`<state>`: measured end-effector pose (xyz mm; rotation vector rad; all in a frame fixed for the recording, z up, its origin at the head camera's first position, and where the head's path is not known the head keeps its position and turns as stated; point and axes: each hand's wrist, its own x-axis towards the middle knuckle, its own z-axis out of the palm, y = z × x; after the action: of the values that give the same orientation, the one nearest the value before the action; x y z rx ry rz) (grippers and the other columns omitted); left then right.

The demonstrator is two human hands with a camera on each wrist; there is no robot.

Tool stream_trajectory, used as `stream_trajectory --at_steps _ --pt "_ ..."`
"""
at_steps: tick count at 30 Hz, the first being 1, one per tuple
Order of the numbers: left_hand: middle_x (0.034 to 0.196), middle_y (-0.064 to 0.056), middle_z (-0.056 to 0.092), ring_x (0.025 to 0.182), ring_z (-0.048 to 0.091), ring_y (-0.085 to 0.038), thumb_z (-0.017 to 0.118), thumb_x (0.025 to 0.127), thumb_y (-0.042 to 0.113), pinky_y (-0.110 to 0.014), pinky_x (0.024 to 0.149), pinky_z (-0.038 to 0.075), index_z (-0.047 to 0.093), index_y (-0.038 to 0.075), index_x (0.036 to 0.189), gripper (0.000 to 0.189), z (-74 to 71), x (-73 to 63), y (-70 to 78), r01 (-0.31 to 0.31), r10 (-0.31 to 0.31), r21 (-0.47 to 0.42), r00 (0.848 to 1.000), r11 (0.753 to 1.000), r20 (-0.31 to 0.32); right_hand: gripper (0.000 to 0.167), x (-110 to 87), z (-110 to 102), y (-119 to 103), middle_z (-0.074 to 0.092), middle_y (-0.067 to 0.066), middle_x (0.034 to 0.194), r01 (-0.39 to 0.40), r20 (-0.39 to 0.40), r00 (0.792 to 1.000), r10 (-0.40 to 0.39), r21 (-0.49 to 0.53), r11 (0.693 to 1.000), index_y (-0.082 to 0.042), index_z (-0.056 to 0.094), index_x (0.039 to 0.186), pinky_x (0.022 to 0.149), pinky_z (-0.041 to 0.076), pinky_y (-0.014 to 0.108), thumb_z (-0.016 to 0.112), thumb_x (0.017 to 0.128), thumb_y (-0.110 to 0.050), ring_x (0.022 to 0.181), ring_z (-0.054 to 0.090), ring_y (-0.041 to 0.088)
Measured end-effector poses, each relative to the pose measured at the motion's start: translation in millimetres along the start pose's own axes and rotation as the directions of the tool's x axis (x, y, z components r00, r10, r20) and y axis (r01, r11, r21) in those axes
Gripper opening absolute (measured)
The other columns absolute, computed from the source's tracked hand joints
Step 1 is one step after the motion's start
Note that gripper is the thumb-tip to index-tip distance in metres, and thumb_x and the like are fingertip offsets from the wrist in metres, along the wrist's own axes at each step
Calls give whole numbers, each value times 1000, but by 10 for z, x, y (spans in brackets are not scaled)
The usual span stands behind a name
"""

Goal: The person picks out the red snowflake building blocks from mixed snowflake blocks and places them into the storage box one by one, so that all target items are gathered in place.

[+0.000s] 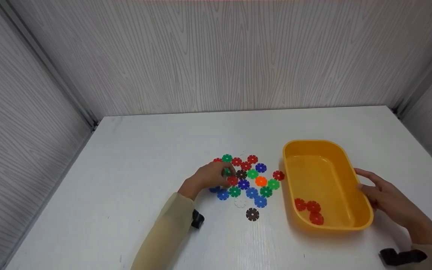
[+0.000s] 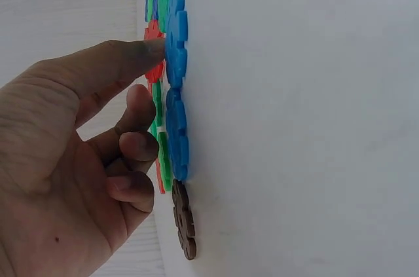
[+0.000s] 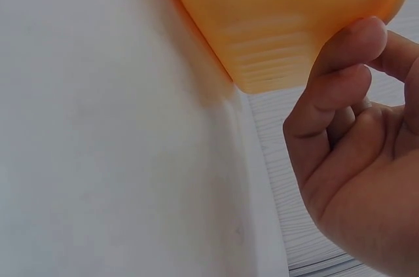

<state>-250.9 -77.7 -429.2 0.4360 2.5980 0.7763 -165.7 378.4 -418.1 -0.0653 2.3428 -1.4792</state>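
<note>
Left sleeve (image 1: 165, 236) nearest us at 7 o'clock, left hand (image 1: 211, 175) at a red disc (image 1: 233, 180), pinched or not we can't tell, so crowding may drag neighbouring discs (image 1: 243, 184), while right hand (image 1: 392, 198) clamps the yellow tray (image 1: 321, 176) at their 3 o'clock, where shoving could jam the edge disc (image 1: 278, 175).

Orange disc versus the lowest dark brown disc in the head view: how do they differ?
Colour: the orange disc is bright, the lowest dark brown disc dark.
Place: the orange disc has other discs around it; the lowest dark brown disc sits at the cluster's near edge.
Shared: both are notched and round, lying on the table outside the yellow basin.
</note>
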Motion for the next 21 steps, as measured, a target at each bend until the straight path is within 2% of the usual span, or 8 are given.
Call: stream_trajectory --at_steps 4,12,18,21 --pt "96 1 63 82 56 -17 73 83 17 -33 78 53 65 26 111 31 8 -8 12 -2 2 -16 1000 1000 -12 62 0 2 -4 54 -4 73 -4 -3 1000 4 -2 1000 -15 20 152 62 51 28 42 102 -43 65 55 20" --pt "99 0 63 85 56 -18 74 82 16 -34 80 54 64 27 108 30 16 -10 31 -18 19 22 999 1000 -30 64 5 6 1 57 -4 76 -22 -6 1000 22 -5 1000 -16 18 153 64 52 29 42 101 -44 67 57 19" --pt "104 -1 66 89 59 -19 77 80 16 -38 84 55 64 28 107 32 13 -11 49 -21 23 48 999 999 -46 56 -8 8 6 54 -6 68 41 9 999 -41 20 999 -15 20 151 57 49 30 41 104 -35 58 52 15" --pt "106 -1 66 89 59 -19 77 80 16 -39 84 55 64 29 106 32 14 -18 52 -15 17 46 999 999 -45 56 -9 6 1 51 -7 66 40 13 999 -40 29 999 -16 20 151 56 48 30 41 103 -35 57 50 14"
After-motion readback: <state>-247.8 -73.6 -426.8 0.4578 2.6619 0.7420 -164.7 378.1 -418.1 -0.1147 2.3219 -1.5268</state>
